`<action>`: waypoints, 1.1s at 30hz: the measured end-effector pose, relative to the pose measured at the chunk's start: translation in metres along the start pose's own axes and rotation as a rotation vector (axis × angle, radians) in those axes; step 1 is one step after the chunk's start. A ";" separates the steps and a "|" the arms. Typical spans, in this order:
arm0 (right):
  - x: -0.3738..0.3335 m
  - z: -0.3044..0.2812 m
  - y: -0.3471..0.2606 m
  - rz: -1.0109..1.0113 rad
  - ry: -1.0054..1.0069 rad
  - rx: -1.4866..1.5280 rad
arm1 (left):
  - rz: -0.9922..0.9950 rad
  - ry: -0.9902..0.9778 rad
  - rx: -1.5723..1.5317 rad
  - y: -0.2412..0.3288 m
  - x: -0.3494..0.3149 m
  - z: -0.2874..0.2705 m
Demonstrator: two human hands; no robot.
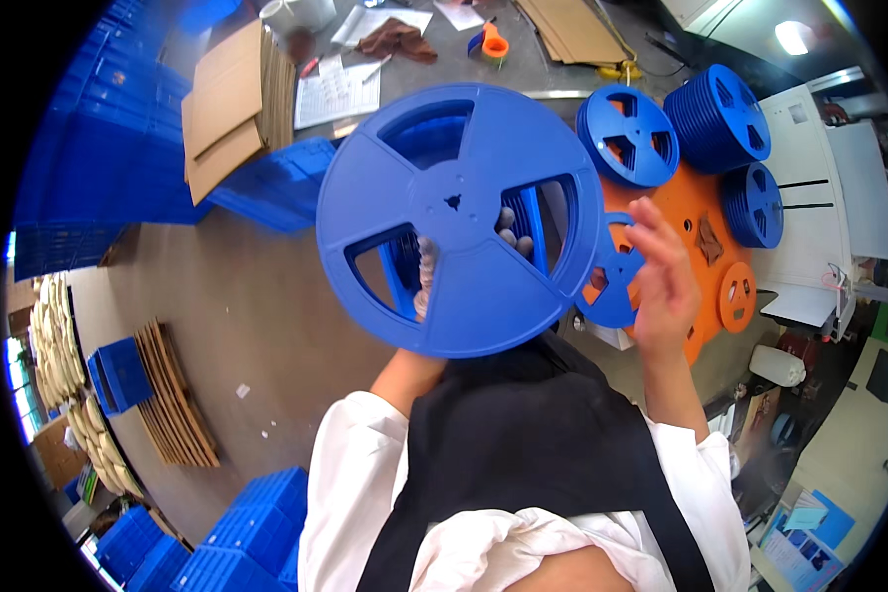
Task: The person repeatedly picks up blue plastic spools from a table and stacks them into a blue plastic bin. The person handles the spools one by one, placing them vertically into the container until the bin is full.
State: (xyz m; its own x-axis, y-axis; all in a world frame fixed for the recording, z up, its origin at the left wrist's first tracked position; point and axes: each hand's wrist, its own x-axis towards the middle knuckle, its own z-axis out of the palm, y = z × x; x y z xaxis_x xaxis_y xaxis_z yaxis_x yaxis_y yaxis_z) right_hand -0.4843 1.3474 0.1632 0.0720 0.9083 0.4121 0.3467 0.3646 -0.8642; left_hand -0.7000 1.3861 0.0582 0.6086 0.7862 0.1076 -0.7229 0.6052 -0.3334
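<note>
A large blue plastic reel (pixel 493 296) with several cut-out windows is held up in front of me, its flat face towards the camera. Behind it is my left hand (pixel 425 281), closed on the reel; grey-looking fingers show through two windows, and the rest of the grip is hidden. My right hand (pixel 666 281) is raised just beyond the reel's right edge, fingers apart and holding nothing. Past that hand, another blue reel (pixel 610 291) lies on an orange round table (pixel 661 202). Part of a blue crate (pixel 400 261) shows through the held reel's windows.
Stacks of blue reels (pixel 715 118) and an orange disc (pixel 736 296) rest on the orange table. The grey workbench (pixel 444 44) ahead bears papers, a brown cloth and an orange tape dispenser (pixel 493 41). Cardboard sheets (pixel 232 94) and blue crates (pixel 276 183) stand left.
</note>
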 end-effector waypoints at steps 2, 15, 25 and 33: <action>-0.004 0.003 0.031 0.351 0.216 0.345 | 0.023 0.046 0.024 0.013 -0.008 -0.017; -0.185 0.148 0.373 1.200 -0.252 -0.025 | 0.195 1.058 0.747 0.112 -0.135 -0.144; -0.150 0.204 0.568 1.172 -0.151 -0.610 | 0.050 1.117 0.945 0.160 -0.178 -0.236; -0.185 0.255 0.570 0.864 -0.228 -0.666 | -0.091 0.892 1.104 0.205 -0.068 -0.307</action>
State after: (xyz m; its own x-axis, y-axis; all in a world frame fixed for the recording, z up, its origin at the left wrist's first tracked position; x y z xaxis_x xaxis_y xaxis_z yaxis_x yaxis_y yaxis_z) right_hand -0.5389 1.4399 -0.4791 0.3821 0.8447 -0.3749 0.7002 -0.5294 -0.4790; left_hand -0.7890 1.4183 -0.3046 0.3655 0.6497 -0.6666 -0.2985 0.7601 0.5772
